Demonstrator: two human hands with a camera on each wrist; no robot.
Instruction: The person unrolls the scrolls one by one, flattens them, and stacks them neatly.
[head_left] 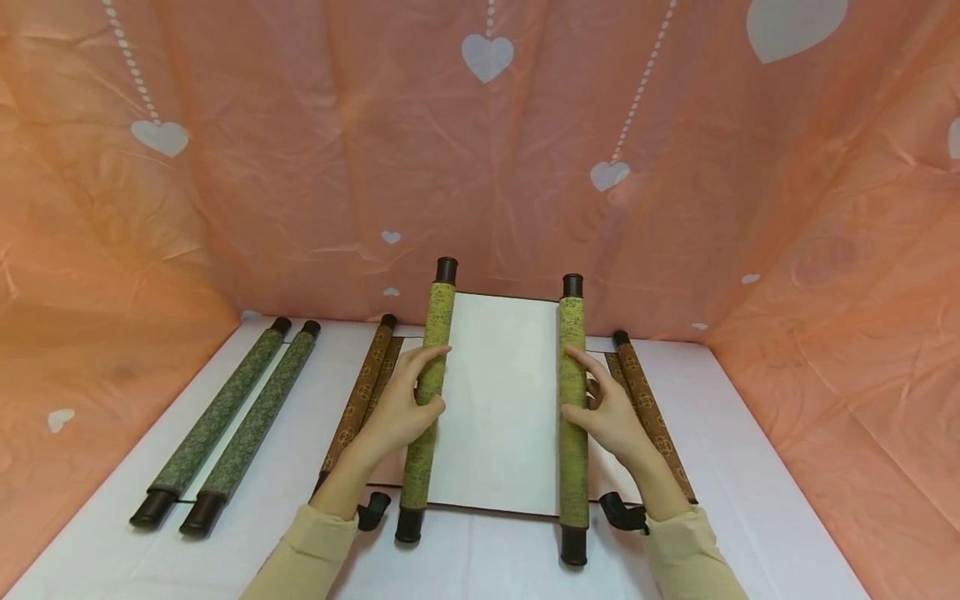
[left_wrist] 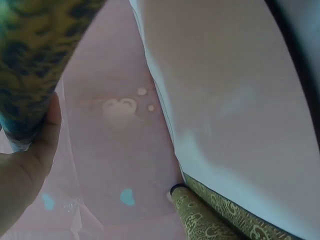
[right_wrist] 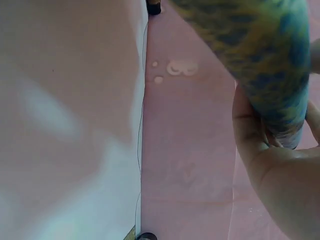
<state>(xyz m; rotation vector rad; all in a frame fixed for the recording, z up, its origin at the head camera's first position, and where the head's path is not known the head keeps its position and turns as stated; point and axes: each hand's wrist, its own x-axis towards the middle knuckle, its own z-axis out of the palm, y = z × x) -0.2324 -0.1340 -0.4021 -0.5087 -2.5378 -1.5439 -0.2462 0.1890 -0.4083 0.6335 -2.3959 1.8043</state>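
Observation:
My left hand [head_left: 401, 408] grips the left roller [head_left: 420, 458] of a partly unrolled yellow-green scroll, thumb and fingers curled round it at mid-length. The matching right roller [head_left: 573, 458] is held the same way by my right hand [head_left: 611, 412]. Between the rollers, the scroll's white sheet [head_left: 495, 400] is spread flat. Beneath lies a brown patterned scroll [head_left: 655, 417], opened wide on the table and largely hidden by the upper one. Both wrist views show a hand [left_wrist: 30, 175] [right_wrist: 280, 175] round a yellow and dark mottled roller [left_wrist: 45, 55] [right_wrist: 255, 55], with white paper [left_wrist: 215, 100] [right_wrist: 65, 125] alongside.
A green patterned scroll [head_left: 247, 433], its two rollers close together, lies at the left on the white-covered table [head_left: 480, 562]. Orange-pink sheeting [head_left: 420, 150] with white hearts stands behind and on both sides. Dark wrist devices [head_left: 372, 510] [head_left: 622, 512] sit by the cream sleeves.

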